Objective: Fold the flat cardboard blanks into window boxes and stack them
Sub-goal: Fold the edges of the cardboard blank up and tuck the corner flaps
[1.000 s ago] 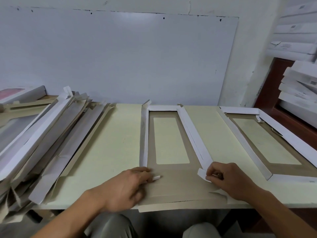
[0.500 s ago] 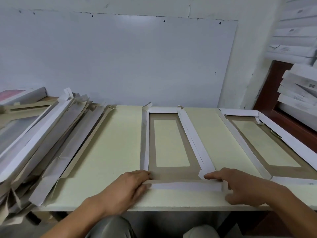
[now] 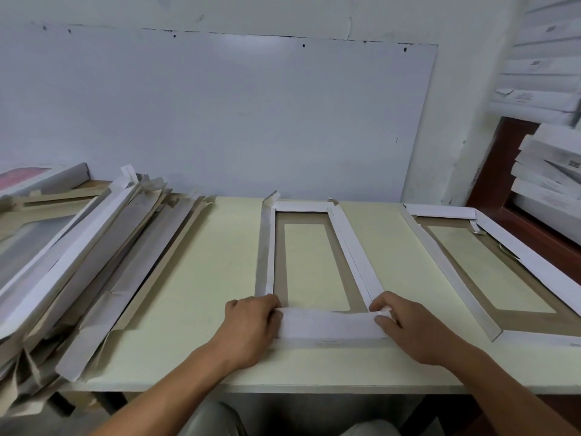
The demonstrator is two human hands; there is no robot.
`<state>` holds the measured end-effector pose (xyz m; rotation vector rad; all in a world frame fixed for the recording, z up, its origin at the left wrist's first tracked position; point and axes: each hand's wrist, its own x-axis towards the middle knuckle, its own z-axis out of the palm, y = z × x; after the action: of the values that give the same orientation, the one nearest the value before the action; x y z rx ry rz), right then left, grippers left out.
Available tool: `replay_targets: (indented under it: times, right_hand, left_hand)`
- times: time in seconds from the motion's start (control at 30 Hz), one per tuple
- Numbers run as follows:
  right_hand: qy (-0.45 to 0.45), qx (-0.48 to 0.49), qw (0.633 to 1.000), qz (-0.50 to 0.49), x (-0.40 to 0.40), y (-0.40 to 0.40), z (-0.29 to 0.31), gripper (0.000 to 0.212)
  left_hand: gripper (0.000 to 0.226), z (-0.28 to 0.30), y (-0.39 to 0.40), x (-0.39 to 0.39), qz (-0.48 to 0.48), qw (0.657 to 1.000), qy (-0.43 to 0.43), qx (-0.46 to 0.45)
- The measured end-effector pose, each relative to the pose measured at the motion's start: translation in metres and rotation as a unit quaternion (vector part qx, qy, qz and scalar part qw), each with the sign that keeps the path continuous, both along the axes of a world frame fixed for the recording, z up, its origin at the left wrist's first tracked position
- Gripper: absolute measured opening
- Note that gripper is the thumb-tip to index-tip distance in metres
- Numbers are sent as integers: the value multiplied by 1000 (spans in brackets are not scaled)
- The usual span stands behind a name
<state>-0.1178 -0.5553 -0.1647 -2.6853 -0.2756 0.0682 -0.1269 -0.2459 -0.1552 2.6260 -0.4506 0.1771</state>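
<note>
A window box [image 3: 314,212] lies in the middle of the pale table [image 3: 201,278], white walls folded up around a brown frame with a clear pane. Its near end wall [image 3: 330,325] is a white strip standing folded over. My left hand [image 3: 251,328] grips the left end of that strip at the near left corner. My right hand [image 3: 412,332] grips the right end at the near right corner. A second folded window box [image 3: 452,269] lies to the right, touched by neither hand.
A slanting heap of flat cardboard blanks [image 3: 78,265] covers the table's left part. Stacked white boxes [image 3: 553,171] sit on a dark red ledge at the far right. A white board [image 3: 220,114] leans against the wall behind the table.
The near flap, flat and brown a second ago, has been folded up and over into a white end wall. Both hands moved from tucking corner tabs to gripping the strip's two ends.
</note>
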Motion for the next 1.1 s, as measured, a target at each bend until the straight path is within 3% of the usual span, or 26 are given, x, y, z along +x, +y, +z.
replay_targets:
  times: [0.1,0.2,0.27,0.37,0.43,0.53,0.63,0.7,0.83,0.97,1.1]
  right_hand:
    - [-47,-12,998,-36,-2,7,-5,11]
    - [-174,-63,983,-18,-8,14,-8,7]
    - [-207,-62,976,34,-9,9,-9,20]
    - [-145,-109,978,107,-10,1,-13,43]
    - [-126,-134,974,132,-8,-2,-19,43]
    - [-109,-107,980,129,-7,-1,-24,35]
    - [-106,-82,982,131,-9,5,-26,32]
    - [-121,-90,979,141,-13,11,-25,36]
    - [-36,-51,978,200,-25,19,-10,44]
    - [31,-60,966,249,-15,7,15,72]
    - [9,-184,956,228,10,-6,29,52]
  left_hand:
    - [15,-2,-6,10,19,995,32,91]
    - [30,-1,-12,14,25,984,56,166]
    - [29,-1,-14,16,33,983,63,168]
    - [18,-5,-12,18,38,986,23,158]
    - [13,-7,-12,15,4,988,-23,151]
    - [37,-9,-13,-1,-70,986,-31,150]
    - [19,-15,-17,-14,-137,976,-53,162]
    - [26,-14,-17,-19,-156,969,-59,183]
    - [22,-5,-5,-22,-169,967,-29,186]
    - [14,4,27,-19,-225,956,14,190]
    - [20,11,70,-12,-242,941,57,228]
